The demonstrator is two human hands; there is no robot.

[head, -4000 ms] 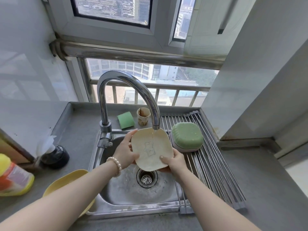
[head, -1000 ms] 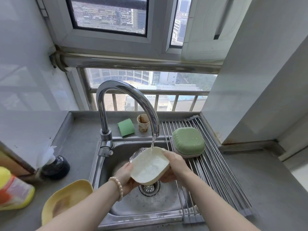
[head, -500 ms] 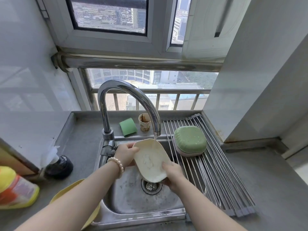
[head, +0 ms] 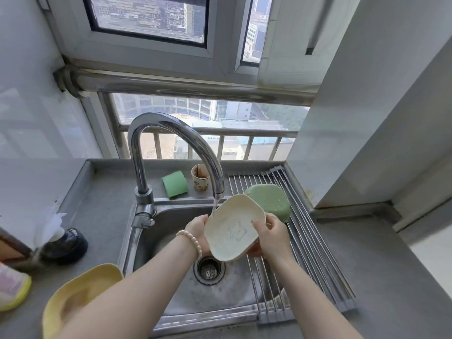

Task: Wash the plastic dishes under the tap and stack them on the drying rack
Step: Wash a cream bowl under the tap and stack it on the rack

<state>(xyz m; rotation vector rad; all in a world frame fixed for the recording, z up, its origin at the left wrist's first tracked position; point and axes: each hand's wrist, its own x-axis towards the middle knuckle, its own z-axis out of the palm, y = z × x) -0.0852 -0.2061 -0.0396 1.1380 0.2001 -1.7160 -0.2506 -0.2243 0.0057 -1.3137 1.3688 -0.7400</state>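
A cream plastic dish (head: 232, 228) is tilted over the sink (head: 171, 223), its hollow side facing me. My left hand (head: 197, 227) grips its left rim, and my right hand (head: 272, 234) grips its right rim. Water runs from the tap (head: 171, 143) and strikes the dish's upper left edge. A green plastic dish (head: 269, 200) lies upside down on the drying rack (head: 315, 253), just behind the cream one. On the counter at lower left sits a yellow plastic dish (head: 80, 297), partly hidden by my left arm.
Behind the sink stand a green sponge (head: 175, 184) and a stained paper cup (head: 200, 177). A dark pump bottle (head: 64, 243) and a yellow-capped bottle (head: 12, 289) stand at the left. A grey wall (head: 367, 118) rises to the right of the rack.
The cream dish has shifted right and a little down, toward the rack, so the water now hits its upper left edge. Both hands have kept hold of it.
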